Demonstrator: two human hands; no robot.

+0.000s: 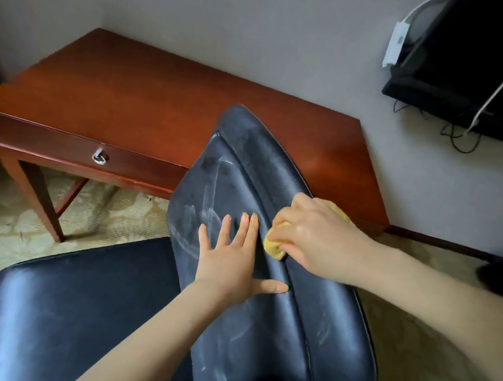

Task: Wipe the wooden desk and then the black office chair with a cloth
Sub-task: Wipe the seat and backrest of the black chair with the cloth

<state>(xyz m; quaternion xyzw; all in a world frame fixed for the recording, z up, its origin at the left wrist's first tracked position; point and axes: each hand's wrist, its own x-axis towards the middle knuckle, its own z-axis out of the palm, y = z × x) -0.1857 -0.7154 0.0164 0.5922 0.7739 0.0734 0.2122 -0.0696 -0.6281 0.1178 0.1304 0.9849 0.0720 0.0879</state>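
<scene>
Black padded leather office chair (272, 337) fills the foreground, its smeared backrest leaning toward the reddish-brown wooden desk (146, 103) against the grey wall (264, 32). Left hand (228, 260) lies flat on the backrest, fingers straight and spread. Right hand (314, 237), fingers curled, grips a bunched yellow cloth (273, 247) pressed against the backrest's seam beside it.

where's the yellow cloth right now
In the head view, the yellow cloth is bunched in the right hand, pressed against the black chair's backrest right of centre, just beside the left hand lying flat there, in front of the wooden desk.
</scene>
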